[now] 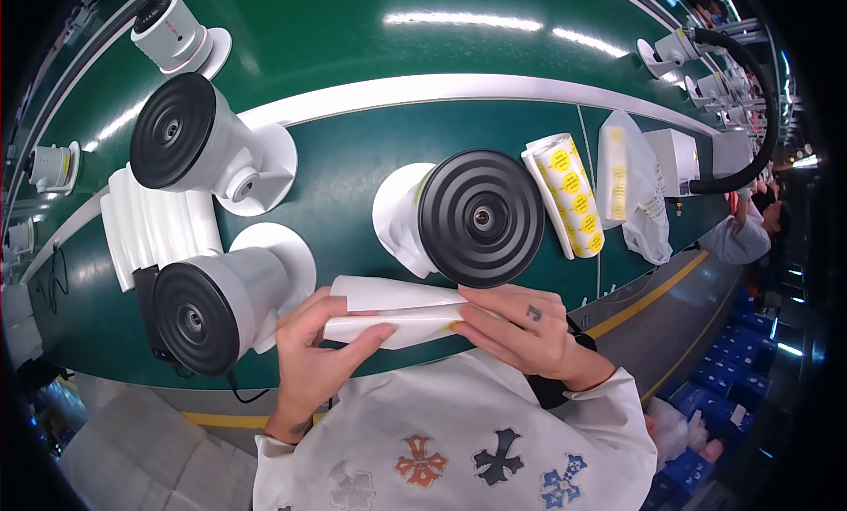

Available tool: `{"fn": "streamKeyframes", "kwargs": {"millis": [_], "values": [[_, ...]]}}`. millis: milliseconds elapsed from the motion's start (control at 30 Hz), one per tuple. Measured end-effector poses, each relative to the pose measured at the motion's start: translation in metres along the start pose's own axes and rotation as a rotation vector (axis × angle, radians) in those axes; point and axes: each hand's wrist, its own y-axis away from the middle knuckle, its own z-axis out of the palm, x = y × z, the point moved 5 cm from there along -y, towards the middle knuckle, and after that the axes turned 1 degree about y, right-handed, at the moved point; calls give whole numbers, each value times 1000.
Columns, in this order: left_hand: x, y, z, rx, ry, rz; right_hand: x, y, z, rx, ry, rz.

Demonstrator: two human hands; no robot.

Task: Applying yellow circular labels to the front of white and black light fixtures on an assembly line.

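Together, left hand (pixel 316 350) and right hand (pixel 531 336) grasp glossy, curled white sheeting (pixel 406 326).

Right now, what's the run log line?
left hand: holds curled glossy white sheet; right hand: holds its right end; ahead: white device with ribbed black disc; right of it: white roll with round yellow stickers

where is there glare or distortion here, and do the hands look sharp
Head view: bright glare streaks the far green surface; head view: the white strip bows, and the corners go black; head view: the left hand and right hand on the white sheet look fairly sharp; head view: the co-worker at far right is small, lacking detail.
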Motion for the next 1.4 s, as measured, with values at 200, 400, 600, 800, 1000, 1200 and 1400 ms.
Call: {"fn": "streamKeyframes", "kwargs": {"millis": [200,400,600,800,1000,1200,1400], "values": [[-3,2,3,3,88,-103,-2,-2,-5,-7,61,-62],[-8,1,7,22,53,-76,-1,-2,-1,-221,89,-25],[-20,-2,8,-38,-103,-265,-23,-18,-24,-490,215,-66],[-25,-5,19,-20,-525,-38,-7,-72,-80,-303,-400,96],[-2,13,12,233,-546,532,30,-113,-58,-446,-538,481],[30,-7,13,262,-345,761,51,-118,-48,-475,-477,694],[50,-41,25,123,-347,719,58,-114,-51,-438,-391,663]]}}
